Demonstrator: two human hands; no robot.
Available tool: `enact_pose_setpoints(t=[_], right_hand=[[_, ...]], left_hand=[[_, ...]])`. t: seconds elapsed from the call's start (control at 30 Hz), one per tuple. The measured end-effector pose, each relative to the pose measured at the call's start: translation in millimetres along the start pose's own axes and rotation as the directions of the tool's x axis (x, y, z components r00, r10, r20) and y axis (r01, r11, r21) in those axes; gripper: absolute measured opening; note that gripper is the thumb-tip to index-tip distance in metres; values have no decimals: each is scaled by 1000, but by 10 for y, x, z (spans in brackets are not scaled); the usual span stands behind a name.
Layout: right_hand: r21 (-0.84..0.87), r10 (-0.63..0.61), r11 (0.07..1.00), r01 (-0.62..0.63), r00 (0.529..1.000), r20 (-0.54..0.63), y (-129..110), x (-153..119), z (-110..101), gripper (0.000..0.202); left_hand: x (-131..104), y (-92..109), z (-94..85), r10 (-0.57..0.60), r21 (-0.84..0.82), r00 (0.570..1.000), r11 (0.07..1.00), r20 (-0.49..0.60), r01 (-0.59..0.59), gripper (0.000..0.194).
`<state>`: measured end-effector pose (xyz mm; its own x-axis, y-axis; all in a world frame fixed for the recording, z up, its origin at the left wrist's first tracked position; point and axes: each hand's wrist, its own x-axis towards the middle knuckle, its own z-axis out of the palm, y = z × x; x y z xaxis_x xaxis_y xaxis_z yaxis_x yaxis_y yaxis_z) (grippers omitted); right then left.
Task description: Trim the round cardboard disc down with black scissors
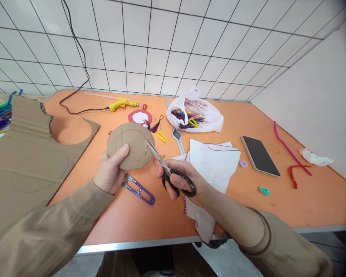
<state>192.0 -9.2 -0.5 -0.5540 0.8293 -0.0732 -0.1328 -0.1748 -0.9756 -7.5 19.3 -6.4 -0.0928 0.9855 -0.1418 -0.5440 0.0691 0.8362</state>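
Note:
My left hand (112, 169) grips a round cardboard disc (127, 142) by its lower left edge, thumb on top. A smaller circle is drawn inside the disc's rim. In my right hand (190, 179) is a pair of scissors (183, 182) with black handles, fingers through the loops. The scissor tips rest over the right part of the disc, near the drawn line; whether they pierce it I cannot tell. Below the disc lie purple thread snips (140, 191). White cloth (213, 157) with dark red stitching is spread beside and under my right hand.
A large cardboard sheet (25, 165) with a round cutout covers the left side. Toward the wall are a yellow glue gun (122, 103) with its cord, a red-rimmed disc (140, 116) and a plastic bag (210, 115) of tassels. A phone (260, 156) and pipe cleaners (291, 148) lie right.

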Motion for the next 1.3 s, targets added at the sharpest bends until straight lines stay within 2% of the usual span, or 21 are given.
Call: enact_pose_setpoints(t=[0.7,0.83,1.3], right_hand=[[-41,91,995,-94,994,-59,-50,-2,23,51],[-55,103,993,-106,993,-56,-66,-5,25,48],[-136,125,981,-142,985,-121,-117,15,74,35]], left_hand=[[-18,27,13,17,73,1000,997,11,-18,30],[-45,42,29,-13,119,1000,993,17,11,27],[-16,0,10,7,69,1000,998,4,-8,33]])
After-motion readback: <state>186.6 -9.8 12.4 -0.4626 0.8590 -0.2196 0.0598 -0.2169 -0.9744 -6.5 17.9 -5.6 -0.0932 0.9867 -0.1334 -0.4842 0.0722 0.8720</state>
